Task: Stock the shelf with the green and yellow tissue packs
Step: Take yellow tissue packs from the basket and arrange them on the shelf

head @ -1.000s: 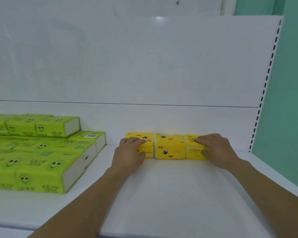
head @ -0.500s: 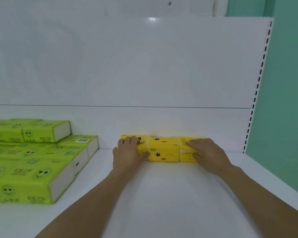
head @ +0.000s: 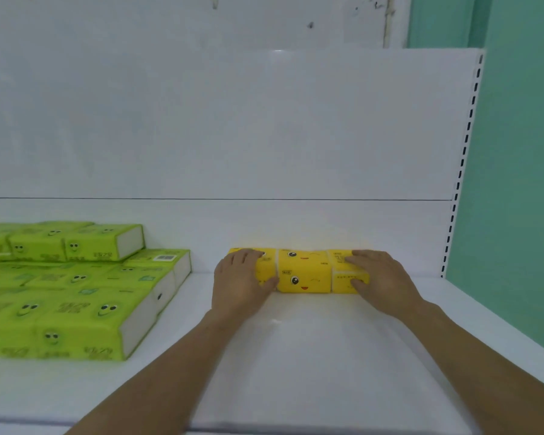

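Observation:
A yellow tissue pack with printed smiley faces lies on the white shelf, right against the back panel. My left hand grips its left end, fingers over the top and thumb on the front. My right hand grips its right end the same way. Green tissue packs with faces are stacked in two layers on the left part of the shelf, apart from the yellow pack.
The white back panel rises behind the packs. A slotted upright marks the shelf's right end, with a green wall beyond. Bare shelf lies between the green stack and the yellow pack, and in front of the yellow pack.
Both hands have pushed the yellow pack a little farther back, up to the panel. The grip on its two ends is the same.

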{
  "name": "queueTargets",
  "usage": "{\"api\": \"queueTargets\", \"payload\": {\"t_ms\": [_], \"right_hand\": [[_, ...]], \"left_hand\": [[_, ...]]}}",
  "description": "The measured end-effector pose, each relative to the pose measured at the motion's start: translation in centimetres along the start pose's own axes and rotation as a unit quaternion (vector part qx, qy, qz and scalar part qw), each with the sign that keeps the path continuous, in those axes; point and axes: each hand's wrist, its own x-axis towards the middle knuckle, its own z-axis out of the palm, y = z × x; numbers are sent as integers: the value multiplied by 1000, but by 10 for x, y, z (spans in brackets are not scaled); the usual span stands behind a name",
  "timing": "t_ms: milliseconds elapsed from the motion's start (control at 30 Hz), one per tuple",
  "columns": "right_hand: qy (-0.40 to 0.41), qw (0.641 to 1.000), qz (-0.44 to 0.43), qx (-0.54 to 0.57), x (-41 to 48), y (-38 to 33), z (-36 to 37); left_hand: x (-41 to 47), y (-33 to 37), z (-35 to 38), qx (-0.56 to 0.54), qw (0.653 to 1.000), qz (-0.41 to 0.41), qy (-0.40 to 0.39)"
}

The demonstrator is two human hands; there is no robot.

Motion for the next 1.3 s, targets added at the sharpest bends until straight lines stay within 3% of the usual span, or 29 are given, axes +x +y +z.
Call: {"api": "queueTargets", "payload": {"t_ms": [133, 333, 600, 767, 833, 933, 1067, 1300], "right_hand": [[27, 997, -8, 76, -19, -32, 5], [69, 986, -29, 152, -61, -114, 4], [13, 964, -40, 262, -160, -247, -9], [2, 952, -57, 300, -227, -304, 16], [-44, 946, -54, 316, -252, -315, 40], [-162, 931, -10, 328, -289, -323, 88], [-341, 883, 56, 319, -331, -324, 162], [-517, 821, 111, 217, -425, -306, 287]], "left_hand": [[-23, 6, -24, -128, 992, -9, 0], [-72, 8, -79, -311, 949, -38, -39], [-182, -39, -162, -469, 879, -53, -70], [-264, -102, -181, -538, 827, -147, -70], [-298, -127, -180, -550, 810, -195, -57], [-350, -160, -162, -524, 790, -303, -99], [-420, -204, -122, -478, 742, -448, -144], [-535, -248, -63, -383, 677, -599, -190]]}}
